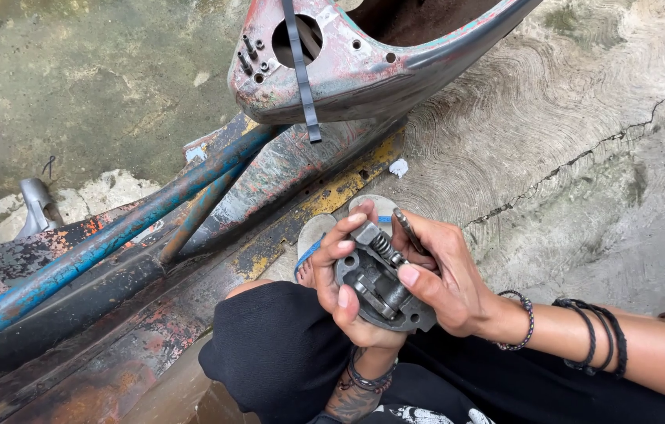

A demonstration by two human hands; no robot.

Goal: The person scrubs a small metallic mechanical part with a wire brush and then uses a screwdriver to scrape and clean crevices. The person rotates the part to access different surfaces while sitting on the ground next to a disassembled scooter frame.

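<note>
A grey round metal part (pixel 379 286) with a coil spring and a small lever on it is held in front of my knees. My left hand (pixel 346 286) cups it from the left and underneath, fingers curled over its top edge. My right hand (pixel 446 275) grips its right side, with the thumb pressed on the face and a thin dark tool (pixel 409 229) pinched between the fingers near the spring. Both wrists wear dark bracelets.
A stripped, rusty scooter frame (pixel 348 74) with worn red and teal paint lies ahead, a black strap (pixel 301 71) hanging through its hole. Blue tubes (pixel 112 239) run left. My sandalled feet (pixel 313 251) rest on cracked concrete (pixel 583 157); black trousers (pixel 277 345) cover my knees.
</note>
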